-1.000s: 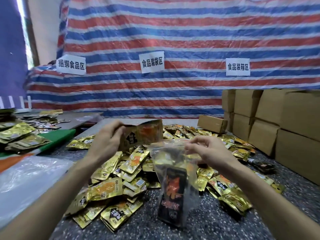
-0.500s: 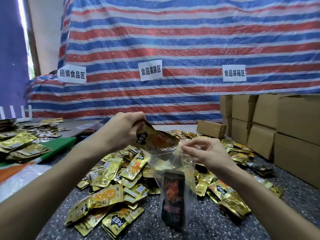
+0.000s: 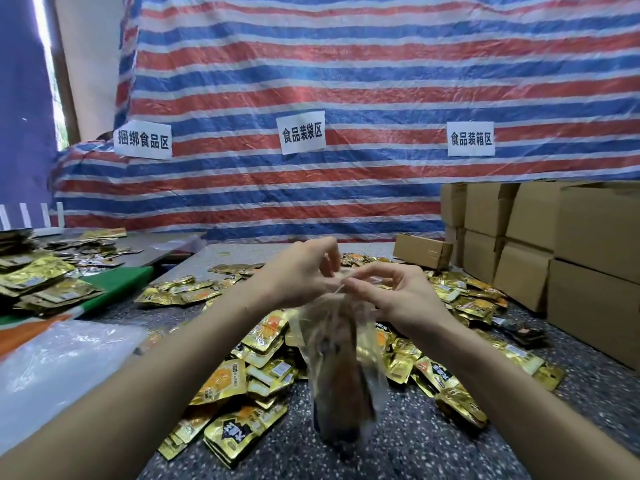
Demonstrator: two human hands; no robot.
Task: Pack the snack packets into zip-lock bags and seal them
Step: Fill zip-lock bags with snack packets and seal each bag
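Both hands meet at the mouth of the clear bag, just above the middle of the worktop. The left hand has its fingers curled, pinching the top edge. The right hand pinches the same edge between thumb and forefinger, its other fingers loosely spread. Held by its top alone, the bag hangs free over the near side of the pile of gold packets, so its load settles to the bottom, clear of the zip. The contents are blurred; something dark and orange shows. With both pinches together at the mouth, the sealing step looks to be in hand, though I cannot tell how far the zip is closed. Flat clear bags lie near left.
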